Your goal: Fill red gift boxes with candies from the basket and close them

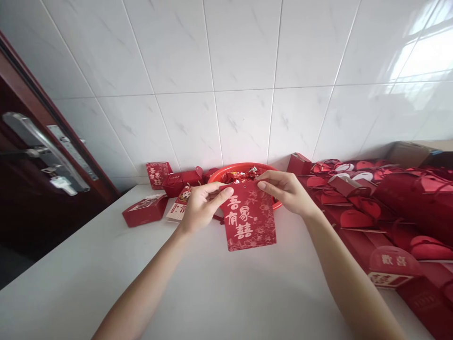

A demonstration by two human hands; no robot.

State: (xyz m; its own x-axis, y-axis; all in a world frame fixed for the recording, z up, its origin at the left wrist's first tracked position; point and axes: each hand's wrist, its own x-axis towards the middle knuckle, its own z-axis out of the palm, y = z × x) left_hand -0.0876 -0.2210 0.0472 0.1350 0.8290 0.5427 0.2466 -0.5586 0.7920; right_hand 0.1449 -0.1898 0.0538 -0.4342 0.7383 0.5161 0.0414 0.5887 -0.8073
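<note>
Both my hands hold up a red card [249, 222] with white Chinese characters and pale flower patterns. It has a small hole near its top edge. My left hand [203, 203] pinches the top left corner between thumb and finger. The top right corner is pinched by my right hand [286, 190]. Behind the card stands a round red plastic basket [226, 170] with wrapped sweets [244, 175] in it; the card hides part of the basket. Close to my left hand lies a cream and red printed card [177, 208].
On the left of the white table [141, 269] are a red box [146, 210], a longer red box [182, 182] and an upright red card [157, 174]. Many folded red boxes [364, 208] crowd the right side. A tiled wall [244, 118] borders the back; a door handle [46, 151] is at left.
</note>
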